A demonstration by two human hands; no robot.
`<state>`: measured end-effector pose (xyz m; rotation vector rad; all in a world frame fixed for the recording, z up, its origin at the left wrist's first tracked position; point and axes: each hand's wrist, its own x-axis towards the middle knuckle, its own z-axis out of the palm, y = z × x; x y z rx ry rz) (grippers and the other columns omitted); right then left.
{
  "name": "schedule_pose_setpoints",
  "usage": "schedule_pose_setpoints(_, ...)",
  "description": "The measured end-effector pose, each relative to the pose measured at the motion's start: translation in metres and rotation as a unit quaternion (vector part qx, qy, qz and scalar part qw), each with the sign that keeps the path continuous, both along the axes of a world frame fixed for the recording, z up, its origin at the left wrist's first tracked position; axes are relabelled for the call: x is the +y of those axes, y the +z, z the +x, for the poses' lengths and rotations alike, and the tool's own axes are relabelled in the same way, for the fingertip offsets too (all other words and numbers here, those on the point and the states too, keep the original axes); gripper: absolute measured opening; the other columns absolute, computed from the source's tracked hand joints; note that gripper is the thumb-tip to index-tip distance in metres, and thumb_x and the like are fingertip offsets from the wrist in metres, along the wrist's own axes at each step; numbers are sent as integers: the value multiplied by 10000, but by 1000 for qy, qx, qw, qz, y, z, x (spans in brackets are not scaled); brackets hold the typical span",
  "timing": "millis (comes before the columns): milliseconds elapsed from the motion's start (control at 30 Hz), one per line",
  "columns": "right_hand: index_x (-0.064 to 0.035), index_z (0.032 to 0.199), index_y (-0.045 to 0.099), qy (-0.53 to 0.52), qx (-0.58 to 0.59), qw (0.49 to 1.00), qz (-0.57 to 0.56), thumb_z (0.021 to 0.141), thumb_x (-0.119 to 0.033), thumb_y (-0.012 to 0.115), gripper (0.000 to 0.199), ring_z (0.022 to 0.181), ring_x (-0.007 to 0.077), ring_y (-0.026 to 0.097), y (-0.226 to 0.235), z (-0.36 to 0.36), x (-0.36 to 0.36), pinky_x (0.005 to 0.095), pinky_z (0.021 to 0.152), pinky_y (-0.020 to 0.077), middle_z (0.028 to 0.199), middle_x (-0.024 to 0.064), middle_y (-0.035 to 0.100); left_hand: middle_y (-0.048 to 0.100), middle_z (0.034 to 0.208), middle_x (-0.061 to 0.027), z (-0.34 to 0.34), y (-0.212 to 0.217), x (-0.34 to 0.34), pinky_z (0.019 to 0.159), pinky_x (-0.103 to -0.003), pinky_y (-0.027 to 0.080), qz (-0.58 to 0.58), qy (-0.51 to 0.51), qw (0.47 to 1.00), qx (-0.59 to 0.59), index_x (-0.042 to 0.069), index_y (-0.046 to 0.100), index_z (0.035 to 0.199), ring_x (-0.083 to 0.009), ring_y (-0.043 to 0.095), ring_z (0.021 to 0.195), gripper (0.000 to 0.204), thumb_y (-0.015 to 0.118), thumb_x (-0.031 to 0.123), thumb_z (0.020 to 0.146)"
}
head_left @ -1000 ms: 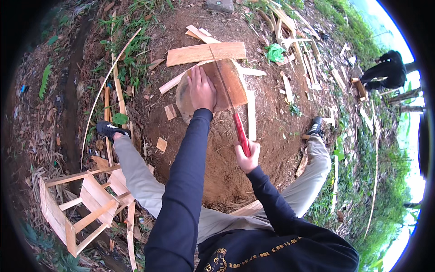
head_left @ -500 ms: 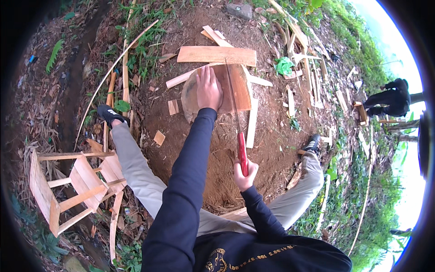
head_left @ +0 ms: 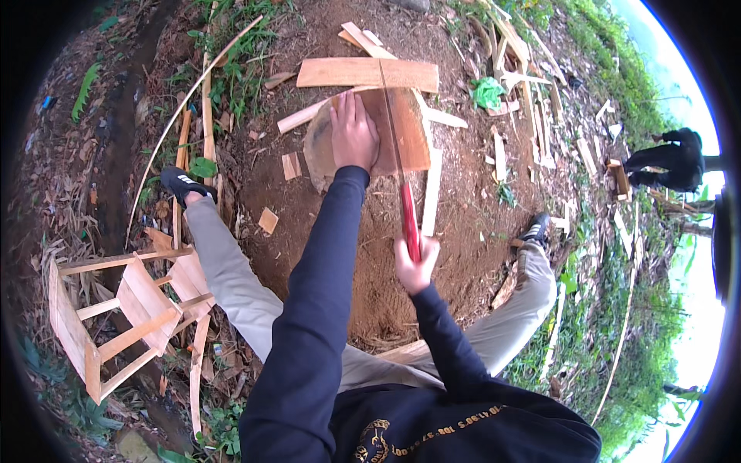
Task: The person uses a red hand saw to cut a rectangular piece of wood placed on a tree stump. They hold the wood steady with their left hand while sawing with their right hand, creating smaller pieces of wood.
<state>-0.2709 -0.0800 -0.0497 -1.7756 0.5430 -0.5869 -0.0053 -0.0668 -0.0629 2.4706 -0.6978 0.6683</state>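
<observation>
My left hand (head_left: 355, 137) lies flat, fingers stretched forward, pressing on a reddish-brown wooden board (head_left: 414, 143) on top of a round tree stump (head_left: 318, 150). My right hand (head_left: 416, 267) is closed round the red handle of a hand saw (head_left: 408, 212). The saw's thin blade points away from me and lies across the board, just right of my left hand. Beyond the stump rests a longer flat plank (head_left: 367, 72), and the blade's far end reaches over it.
A wooden slatted frame (head_left: 73, 328) stands at the left by my leg. Offcuts and strips (head_left: 433, 193) lie around the stump, with a green plastic bag (head_left: 487, 93) to the right. At the far right a person in dark clothes (head_left: 679, 162) bends over some wood.
My right hand and the saw have moved forward, pushing the blade farther across the board. My left hand keeps its place on the board. The whole view has shifted slightly.
</observation>
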Motion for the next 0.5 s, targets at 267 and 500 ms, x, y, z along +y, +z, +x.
schedule_pose_setpoints(267, -42, 718, 592, 21, 23, 998, 46, 852, -108, 748, 215, 501, 38, 472, 30, -13, -12, 240, 490, 395, 566, -23, 536, 514, 1427, -227, -4, 3, 1, 1160, -498, 322, -8, -1, 1000, 8, -86, 535, 1330, -351, 431, 1388, 438, 471, 133, 956)
schedule_pose_setpoints(500, -57, 690, 568, 36, 1, 987, 156, 872, -215, 798, 334, 503, 31, 433, 54, 3, -2, 227, 479, 366, 556, -49, 514, 508, 1431, -208, 5, -5, 5, 1172, -500, 295, 15, 12, 1000, -16, -76, 524, 1341, -322, 419, 1397, 469, 511, 163, 938)
